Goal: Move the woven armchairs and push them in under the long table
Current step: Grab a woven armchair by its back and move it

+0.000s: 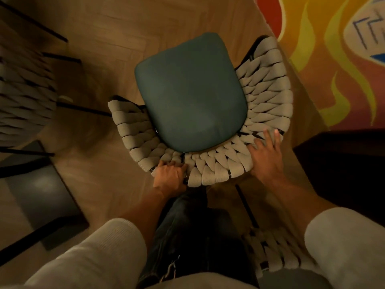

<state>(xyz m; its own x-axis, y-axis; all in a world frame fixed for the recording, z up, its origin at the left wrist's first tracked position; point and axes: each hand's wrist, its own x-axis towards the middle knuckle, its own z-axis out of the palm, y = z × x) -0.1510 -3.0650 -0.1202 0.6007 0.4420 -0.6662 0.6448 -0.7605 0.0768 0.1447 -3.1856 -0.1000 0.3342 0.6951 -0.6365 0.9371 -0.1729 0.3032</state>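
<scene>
Left grip curls tight round the back rim of the woven armchair. Right grip lies flat on the backrest, fingers spread. The chair stands on the wood floor, beside the rug, with one teal cushion on its seat. Three chairs counted, with a second armchair at left and part of a third armchair lower right. The rug's blue marks are too blurred to read.
</scene>
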